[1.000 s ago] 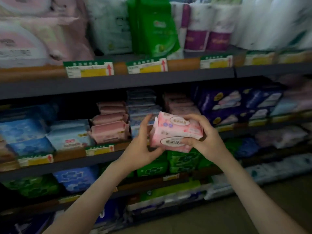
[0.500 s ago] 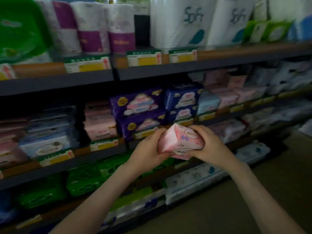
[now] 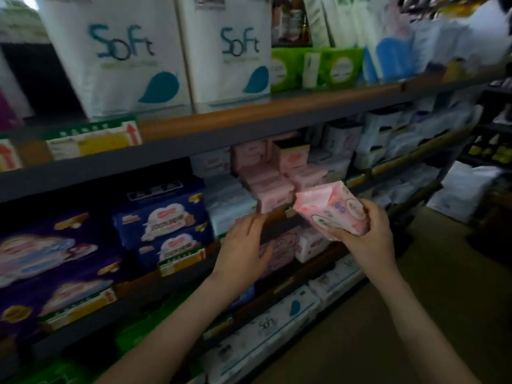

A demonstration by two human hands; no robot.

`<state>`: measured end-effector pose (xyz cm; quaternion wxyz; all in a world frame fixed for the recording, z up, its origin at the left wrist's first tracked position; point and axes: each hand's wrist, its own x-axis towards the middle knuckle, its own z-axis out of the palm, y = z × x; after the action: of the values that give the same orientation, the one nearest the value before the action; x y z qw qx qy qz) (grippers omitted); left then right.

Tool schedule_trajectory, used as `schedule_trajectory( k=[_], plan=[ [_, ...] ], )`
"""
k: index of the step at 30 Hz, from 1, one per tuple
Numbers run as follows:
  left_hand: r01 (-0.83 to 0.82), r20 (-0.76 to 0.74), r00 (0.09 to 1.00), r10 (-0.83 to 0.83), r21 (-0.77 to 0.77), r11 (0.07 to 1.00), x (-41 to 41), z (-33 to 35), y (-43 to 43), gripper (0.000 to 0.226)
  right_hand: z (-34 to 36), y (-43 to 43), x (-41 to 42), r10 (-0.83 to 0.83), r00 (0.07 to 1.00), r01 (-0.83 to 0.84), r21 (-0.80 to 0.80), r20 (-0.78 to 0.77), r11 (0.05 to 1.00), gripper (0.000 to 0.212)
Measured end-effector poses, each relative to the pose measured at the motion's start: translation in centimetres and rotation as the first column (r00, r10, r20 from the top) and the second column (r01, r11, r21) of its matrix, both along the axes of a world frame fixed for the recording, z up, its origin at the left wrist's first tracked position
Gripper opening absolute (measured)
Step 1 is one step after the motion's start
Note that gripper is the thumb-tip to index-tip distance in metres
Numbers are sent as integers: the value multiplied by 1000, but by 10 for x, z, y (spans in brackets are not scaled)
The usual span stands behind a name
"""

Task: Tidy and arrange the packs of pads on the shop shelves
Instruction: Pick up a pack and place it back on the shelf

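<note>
My right hand (image 3: pixel 368 239) grips a pink pack of pads (image 3: pixel 331 210), tilted, in front of the middle shelf. My left hand (image 3: pixel 243 245) hovers to the left of the pack with its fingers relaxed, holding nothing. Just behind the pack, a stack of similar pink packs (image 3: pixel 273 187) lies on the middle shelf. Dark blue packs (image 3: pixel 163 220) and purple packs (image 3: pixel 41 250) stand further left on the same shelf.
Large white "Soft" tissue packs (image 3: pixel 116 54) fill the top shelf (image 3: pixel 249 117), with green boxes (image 3: pixel 315 67) beside them. White packs (image 3: pixel 266 328) line the bottom shelf. The brown floor (image 3: pixel 415 314) of the aisle runs along the right.
The view has swung right along the shelves. My left hand has let go of the pink pack and moved left; the right hand alone holds the pack, now raised toward the pink stack.
</note>
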<state>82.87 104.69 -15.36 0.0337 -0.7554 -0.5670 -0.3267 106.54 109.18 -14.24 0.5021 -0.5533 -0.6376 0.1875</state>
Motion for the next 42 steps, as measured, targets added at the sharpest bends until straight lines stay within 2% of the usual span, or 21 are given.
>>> schedule_trajectory(
  k=[2, 8, 11, 13, 16, 21, 24, 25, 29, 32, 33, 38, 42],
  plan=[
    [-7, -32, 999, 9, 47, 999, 19, -2, 34, 52, -1, 29, 18, -43, 999, 42, 29, 20, 999, 68],
    [-47, -141, 988, 56, 64, 997, 70, 4, 124, 55, 18, 106, 69, -88, 992, 78, 110, 93, 991, 67],
    [-149, -167, 975, 143, -20, 989, 91, 11, 151, 61, 19, 135, 90, -77, 992, 60, 160, 103, 985, 67],
    [-235, -232, 947, 225, -20, 972, 100, 13, 171, 70, 17, 156, 101, -64, 991, 41, 192, 119, 981, 67],
    [-327, -223, 924, 311, -36, 944, 109, 21, 201, 75, 14, 190, 113, -12, 985, -31, 241, 173, 970, 64],
    [-492, -159, 867, 472, -121, 862, 114, 26, 236, 67, 6, 239, 129, 133, 962, -203, 297, 240, 933, 64],
    [-563, -153, 820, 552, -34, 826, 121, 27, 245, 54, 4, 263, 137, 206, 937, -300, 349, 281, 888, 61],
    [-594, -160, 795, 586, -4, 805, 124, 28, 246, 57, 5, 268, 139, 227, 933, -320, 354, 281, 879, 58],
    [-693, -243, 709, 662, -65, 719, 135, 24, 242, 70, 0, 284, 143, 253, 924, -357, 416, 285, 836, 57],
    [-779, -274, 609, 744, -33, 626, 139, 32, 240, 60, -4, 297, 140, 303, 907, -407, 427, 291, 807, 65],
    [-785, -297, 602, 742, -46, 618, 138, 37, 241, 56, -4, 299, 137, 328, 900, -424, 402, 288, 811, 68],
    [-703, -352, 695, 627, -149, 695, 129, 46, 250, 63, -1, 299, 124, 463, 860, -506, 251, 215, 825, 61],
    [-657, -273, 752, 600, -239, 715, 130, 49, 247, 67, 11, 304, 119, 500, 852, -520, 133, 159, 844, 65]
  ],
)
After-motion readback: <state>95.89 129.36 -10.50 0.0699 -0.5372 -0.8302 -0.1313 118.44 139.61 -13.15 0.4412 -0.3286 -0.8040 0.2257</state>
